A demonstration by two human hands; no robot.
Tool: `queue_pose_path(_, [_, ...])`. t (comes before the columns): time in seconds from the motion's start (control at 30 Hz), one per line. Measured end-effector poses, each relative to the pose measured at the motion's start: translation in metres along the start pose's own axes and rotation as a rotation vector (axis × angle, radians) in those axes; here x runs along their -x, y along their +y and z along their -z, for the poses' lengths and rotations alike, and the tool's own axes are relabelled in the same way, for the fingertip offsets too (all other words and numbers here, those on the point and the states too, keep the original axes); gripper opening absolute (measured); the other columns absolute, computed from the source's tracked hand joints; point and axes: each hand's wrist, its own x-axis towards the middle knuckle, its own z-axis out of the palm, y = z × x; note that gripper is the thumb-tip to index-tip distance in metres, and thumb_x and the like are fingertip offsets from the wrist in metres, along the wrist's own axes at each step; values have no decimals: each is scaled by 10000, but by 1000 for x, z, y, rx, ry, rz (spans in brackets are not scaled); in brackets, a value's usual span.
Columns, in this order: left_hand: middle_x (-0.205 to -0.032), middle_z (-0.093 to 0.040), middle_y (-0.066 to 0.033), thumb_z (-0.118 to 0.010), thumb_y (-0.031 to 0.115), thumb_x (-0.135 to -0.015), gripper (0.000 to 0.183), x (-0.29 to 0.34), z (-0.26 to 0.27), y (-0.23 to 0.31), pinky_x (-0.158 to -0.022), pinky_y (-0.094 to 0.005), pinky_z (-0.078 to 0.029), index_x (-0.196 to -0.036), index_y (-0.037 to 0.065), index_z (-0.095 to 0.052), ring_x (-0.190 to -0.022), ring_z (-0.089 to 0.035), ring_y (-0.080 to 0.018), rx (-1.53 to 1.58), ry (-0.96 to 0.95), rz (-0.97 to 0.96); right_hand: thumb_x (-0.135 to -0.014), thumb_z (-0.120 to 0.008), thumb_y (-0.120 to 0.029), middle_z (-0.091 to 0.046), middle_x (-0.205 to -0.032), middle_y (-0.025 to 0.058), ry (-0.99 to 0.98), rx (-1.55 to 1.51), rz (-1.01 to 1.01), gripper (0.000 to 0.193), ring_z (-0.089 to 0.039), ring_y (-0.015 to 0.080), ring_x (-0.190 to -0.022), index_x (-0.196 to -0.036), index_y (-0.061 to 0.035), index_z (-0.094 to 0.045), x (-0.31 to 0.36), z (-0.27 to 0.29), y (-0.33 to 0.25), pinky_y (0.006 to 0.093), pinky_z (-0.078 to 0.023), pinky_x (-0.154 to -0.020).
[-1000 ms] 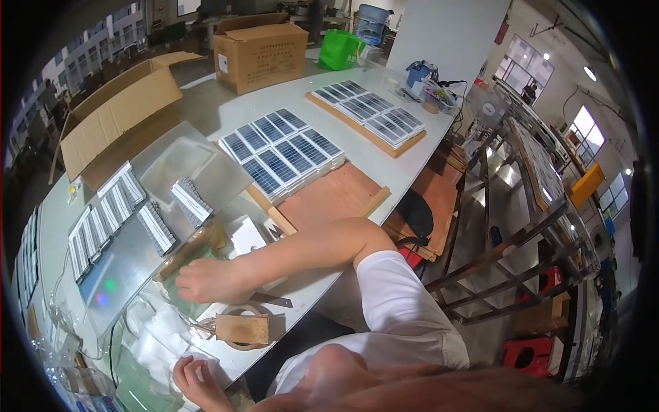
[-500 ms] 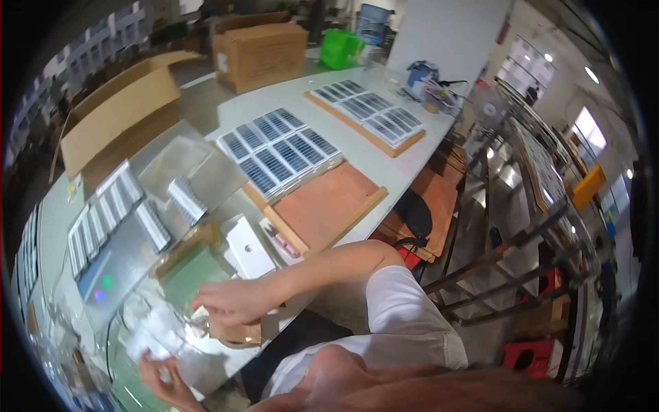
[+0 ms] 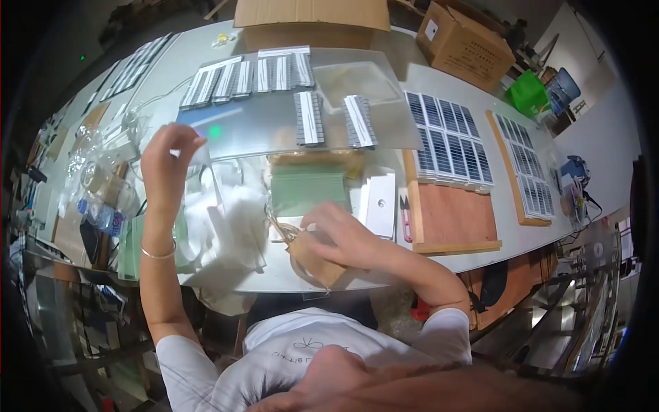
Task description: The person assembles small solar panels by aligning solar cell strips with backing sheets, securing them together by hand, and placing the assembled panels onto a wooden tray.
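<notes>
My left hand (image 3: pixel 171 147) is raised over the left side of the table, its thumb and fingers pinched on a thin white piece (image 3: pixel 200 156). Below it lies a crumpled heap of soft white sheets (image 3: pixel 230 220). My right hand (image 3: pixel 336 233) rests with fingers extended over a brown paper bundle (image 3: pixel 317 262) near the table's front edge; nothing shows gripped in it. Thin tan strips (image 3: pixel 278 225) stick out of the bundle's left end. Just beyond my right hand is a stack of green sheets (image 3: pixel 309 187).
A clear panel (image 3: pixel 261 134) bears several grey-white striped strips (image 3: pixel 310 118). Small solar panels (image 3: pixel 446 141) are stacked on a wooden tray (image 3: pixel 456 216). Nearby are a white box (image 3: pixel 381 206), a pink cutter (image 3: pixel 406 225), and, farther back, cardboard boxes (image 3: pixel 467 47). Plastic wrapping (image 3: pixel 96 172) lies left.
The view has swung left. My left hand has risen from the white heap with a thin white piece. My right hand's fingers have spread over the brown bundle.
</notes>
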Motion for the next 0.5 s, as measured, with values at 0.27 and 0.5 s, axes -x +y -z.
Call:
queue_pose_path(0.27, [-802,-646,-70,-824,34,-805,189,7,1,30,-679,-301,-502,-875,17,-649,-706,-623,-183,-26,-104,-6,-922,-728,-273,-558,-1221,174,-37,95,226,454,-580,377,-1118,-1339,-134,-613,-37,9,-39,464,-487,-990])
queue_pose_path(0.5, [-802,-659,-44,-812,36,-843,161,6,15,33,-663,-262,-494,-895,5,-662,-696,-602,-123,87,1,49,-870,-771,-306,-622,-1103,170,-324,482,307,440,-646,345,-1016,-1213,-44,-684,-120,-62,-25,456,-551,-860])
